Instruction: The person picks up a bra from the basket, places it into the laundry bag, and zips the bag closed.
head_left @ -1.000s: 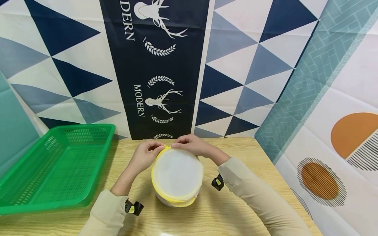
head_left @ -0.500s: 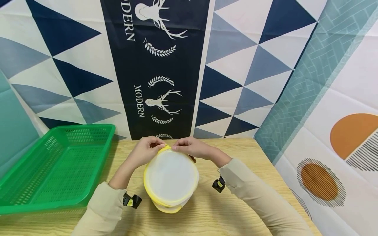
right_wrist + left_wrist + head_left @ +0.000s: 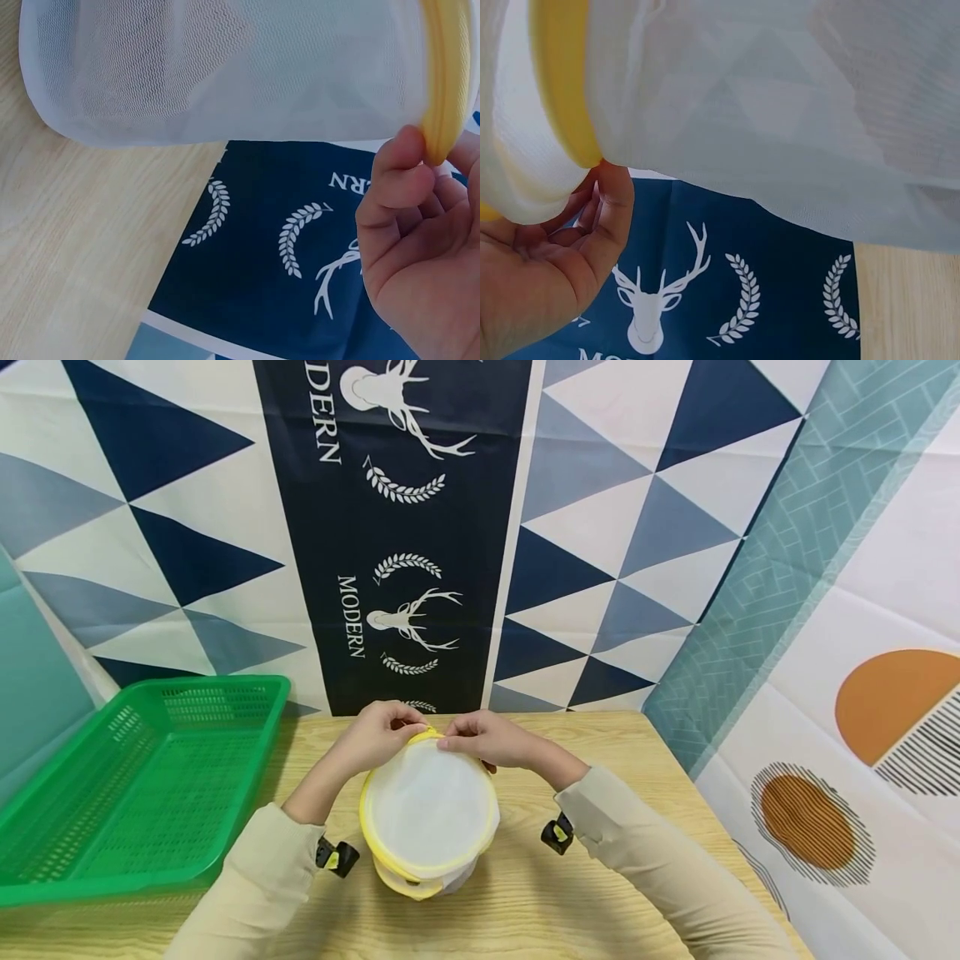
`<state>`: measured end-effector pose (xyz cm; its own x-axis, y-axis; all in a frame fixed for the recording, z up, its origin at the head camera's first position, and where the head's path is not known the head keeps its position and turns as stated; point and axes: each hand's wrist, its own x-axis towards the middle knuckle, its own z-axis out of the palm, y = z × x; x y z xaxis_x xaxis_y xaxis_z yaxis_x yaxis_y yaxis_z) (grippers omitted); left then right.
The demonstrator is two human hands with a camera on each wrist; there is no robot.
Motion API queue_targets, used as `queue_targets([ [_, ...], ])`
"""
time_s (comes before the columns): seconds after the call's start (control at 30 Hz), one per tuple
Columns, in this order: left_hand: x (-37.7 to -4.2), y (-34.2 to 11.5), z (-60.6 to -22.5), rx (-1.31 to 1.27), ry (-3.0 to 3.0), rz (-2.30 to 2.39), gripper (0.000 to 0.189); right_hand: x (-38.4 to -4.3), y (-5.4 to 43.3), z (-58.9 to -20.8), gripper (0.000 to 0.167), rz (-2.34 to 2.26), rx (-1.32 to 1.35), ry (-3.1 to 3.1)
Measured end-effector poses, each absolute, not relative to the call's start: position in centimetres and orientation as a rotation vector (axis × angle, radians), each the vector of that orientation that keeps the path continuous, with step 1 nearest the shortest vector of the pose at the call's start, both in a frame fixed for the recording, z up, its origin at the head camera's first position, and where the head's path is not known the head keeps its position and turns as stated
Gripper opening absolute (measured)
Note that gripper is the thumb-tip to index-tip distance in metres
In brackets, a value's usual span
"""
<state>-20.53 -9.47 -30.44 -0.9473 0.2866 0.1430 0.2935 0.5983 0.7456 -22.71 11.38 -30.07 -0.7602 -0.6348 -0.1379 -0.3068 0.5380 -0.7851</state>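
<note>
A round white mesh laundry bag [image 3: 431, 806] with yellow trim stands in front of me, its flat lid facing up toward the head camera. At the far edge of the lid, my left hand [image 3: 378, 735] pinches the yellow zipper band [image 3: 562, 82] between thumb and fingers. Close to its right, my right hand [image 3: 483, 739] grips the same band, thumb on top and fingers below. In the right wrist view, the mesh side wall [image 3: 217, 67] stretches away from the pinched band [image 3: 448, 75]. At the near side a gap shows between lid and body.
A green plastic basket [image 3: 258, 793] stands to the left on the wooden table [image 3: 570, 893]. Patterned cloth [image 3: 420, 527] hangs behind the table's far edge, and another printed sheet [image 3: 795, 693] rises on the right.
The bag has shifted a little left and turned slightly, with the gap at its near side more visible. My left hand has edged rightward along the rim; the right stays nearly in place.
</note>
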Motion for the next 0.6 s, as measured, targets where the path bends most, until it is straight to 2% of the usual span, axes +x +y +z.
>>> queue_targets([
  [0.6, -20.59, -9.71, -31.0, -0.516, -2.795, -1.181, 0.012, -22.38, 12.36, -30.8, 0.02, -1.161, -0.757, 2.392],
])
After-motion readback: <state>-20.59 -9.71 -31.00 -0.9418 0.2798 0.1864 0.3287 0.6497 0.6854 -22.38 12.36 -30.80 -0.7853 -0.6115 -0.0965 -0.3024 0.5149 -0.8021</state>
